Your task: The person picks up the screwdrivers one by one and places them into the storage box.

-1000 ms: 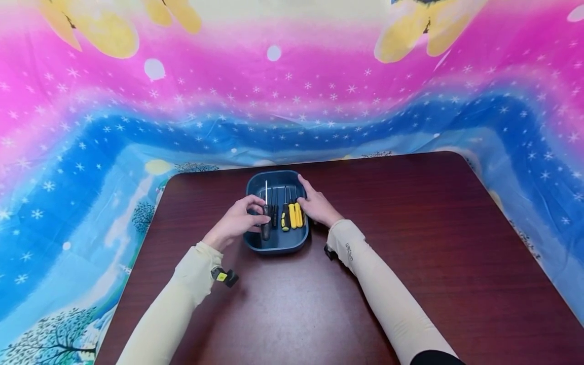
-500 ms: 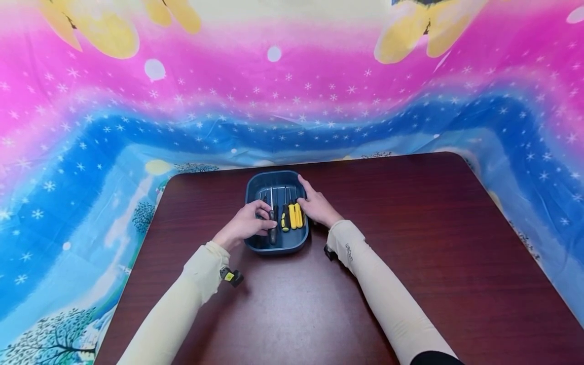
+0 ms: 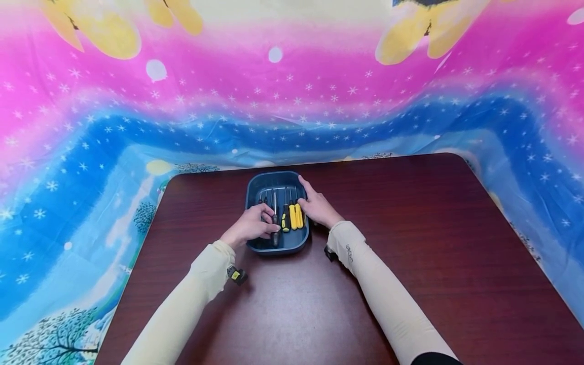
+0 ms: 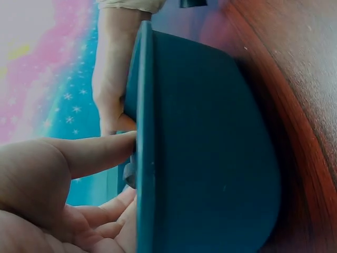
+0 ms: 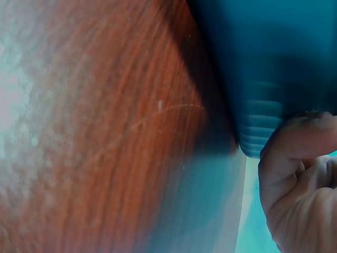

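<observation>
A dark blue plastic bin (image 3: 277, 250) sits near the far edge of the table with several screwdrivers in it. My left hand (image 3: 248, 224) reaches over its left side and pinches the black handle of a screwdriver (image 3: 276, 239), whose shaft points away. In the left wrist view, the bin's wall hides most of that screwdriver. My right hand (image 3: 320, 209) grips the bin's right rim, fingers against the outer wall in the right wrist view. To the right of the held screwdriver lie a black-and-yellow screwdriver (image 3: 285, 223) and two yellow-handled screwdrivers (image 3: 299, 217).
The brown wooden table (image 3: 433, 243) extends around the bin. A printed cloth (image 3: 292, 91) hangs behind the table and along both sides. Both forearms wear pale sleeves, with a small camera (image 3: 237, 276) strapped at the left wrist.
My left hand has shifted right inside the bin, carrying the black-handled screwdriver toward the black-and-yellow one. The right hand stays on the rim and the bin has not moved.
</observation>
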`<state>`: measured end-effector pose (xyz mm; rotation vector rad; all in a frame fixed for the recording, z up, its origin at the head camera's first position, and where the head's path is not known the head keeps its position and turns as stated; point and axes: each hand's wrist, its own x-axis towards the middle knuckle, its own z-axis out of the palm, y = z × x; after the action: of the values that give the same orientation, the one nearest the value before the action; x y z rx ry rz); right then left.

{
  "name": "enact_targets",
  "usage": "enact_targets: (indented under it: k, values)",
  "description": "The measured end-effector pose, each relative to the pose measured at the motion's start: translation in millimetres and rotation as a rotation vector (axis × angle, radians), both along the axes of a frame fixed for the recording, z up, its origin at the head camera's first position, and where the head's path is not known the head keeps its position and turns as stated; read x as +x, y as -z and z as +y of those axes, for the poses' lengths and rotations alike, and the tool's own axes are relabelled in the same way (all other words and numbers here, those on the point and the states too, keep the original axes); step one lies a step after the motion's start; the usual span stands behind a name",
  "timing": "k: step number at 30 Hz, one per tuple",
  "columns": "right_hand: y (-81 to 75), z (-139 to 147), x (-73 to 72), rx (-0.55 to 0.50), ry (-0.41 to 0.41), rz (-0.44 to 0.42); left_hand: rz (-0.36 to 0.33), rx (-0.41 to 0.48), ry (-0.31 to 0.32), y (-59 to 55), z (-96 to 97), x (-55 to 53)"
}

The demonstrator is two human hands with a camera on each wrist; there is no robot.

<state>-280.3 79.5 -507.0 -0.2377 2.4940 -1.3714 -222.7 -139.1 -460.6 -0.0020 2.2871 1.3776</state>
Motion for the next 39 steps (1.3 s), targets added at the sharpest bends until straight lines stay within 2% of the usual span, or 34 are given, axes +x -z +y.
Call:
enact_targets:
  k: [3,6,14,16,21,24,29,39]
  values:
    - [0.4,0.4,-0.3,0.003,0.003,0.002,0.015,-0.069,0.009,0.9,4.8,0.6]
    - [1.0,0.7,-0.5,0.004,0.004,0.001,0.020,-0.101,0.013,3.9,9.3,0.8]
    - [-1.9,-0.1,1.7,-0.001,0.000,0.006,0.017,-0.127,0.015,11.3,12.7,2.2]
    - [-2.9,0.0,2.0,-0.001,0.002,0.008,0.041,-0.159,0.027,11.7,12.9,2.5]
    - [-4.1,0.1,2.1,0.002,0.005,0.012,0.125,-0.306,0.064,12.5,12.8,3.4]
    - [-3.8,0.0,1.8,0.004,0.004,0.010,0.130,-0.339,0.072,12.5,12.5,3.9]
    - [-2.4,0.2,0.6,-0.001,-0.005,0.001,0.108,-0.312,0.063,7.6,10.4,5.5]
    - [0.0,1.2,0.1,-0.006,-0.010,0.004,0.044,-0.079,-0.010,-6.3,-8.2,6.6]
